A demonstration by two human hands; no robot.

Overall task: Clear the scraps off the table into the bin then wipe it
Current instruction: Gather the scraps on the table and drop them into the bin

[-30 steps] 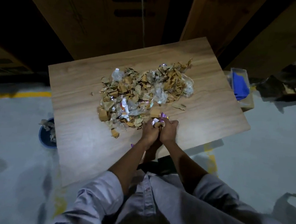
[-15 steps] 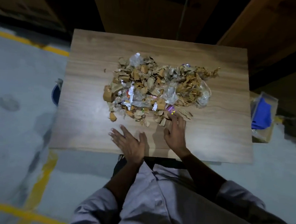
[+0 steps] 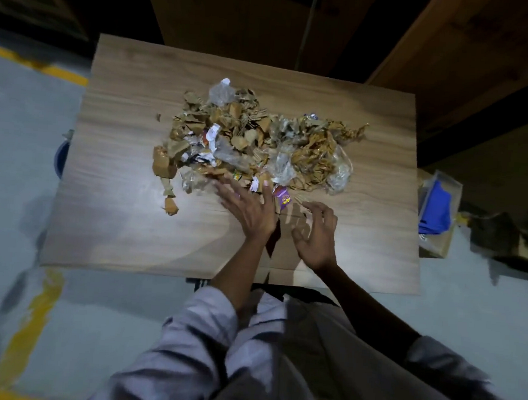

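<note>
A heap of scraps [image 3: 260,143], brown cardboard bits, clear plastic and wrappers, covers the middle of the wooden table [image 3: 114,220]. My left hand [image 3: 249,208] lies with fingers spread at the heap's near edge, fingertips touching the scraps. Just to its right my right hand [image 3: 316,231] hovers over the table, fingers loosely bent and holding nothing. A small purple wrapper [image 3: 283,196] lies between the two hands. The blue bin [image 3: 60,159] peeks out on the floor past the table's left edge, mostly hidden by the tabletop.
A clear box with a blue cloth [image 3: 437,208] sits on the floor off the table's right edge. Wooden panels stand behind the table. Yellow tape lines [image 3: 25,333] cross the grey floor at left. A lone cardboard bit [image 3: 171,206] lies near the heap's left front.
A second ago both hands were together, holding scraps; they then let go and spread. Since then, my left hand has reached forward to the heap's edge and my right hand has drawn back slightly.
</note>
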